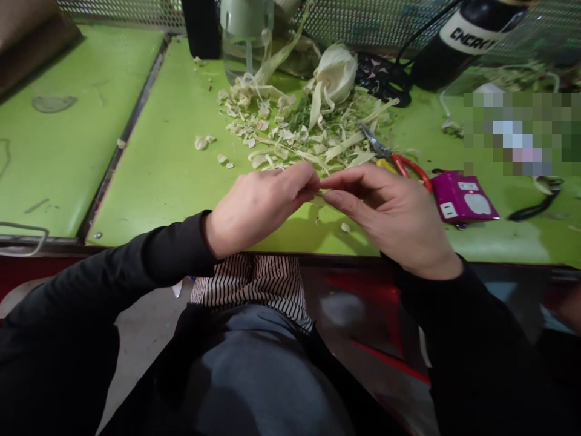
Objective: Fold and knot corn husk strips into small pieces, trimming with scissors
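Hands are meeting right at the middle of the work, so I'd call this one mid-piece. Left hand [261,203] has its fingertips pinched tight on a thin pale strip [319,194], mostly hidden by the fingers, and the right hand [402,215] comes in from the other side with thumb and index finger in a narrow pinch on the same bit. Can't tell what shape it's in or how much of it is worked.

As for progress: just beyond both hands there's a messy pile of pale flakes and husk-like strips [276,133], so my guess is a fair amount of picking apart is already done. A few stray flakes [202,143] sit off past the left hand, and one small crumb [345,227] lies on the green table [140,181], on the near side of the fingertips. A pale papery bundle [336,72] at the far side of the pile looks mostly whole, so there may be plenty left there. No finished stack that I can make out, so no count from me.

Red-and-yellow-handled pliers [399,162] lie just past the right hand, not in either grip, with a purple box [465,197] beside them.
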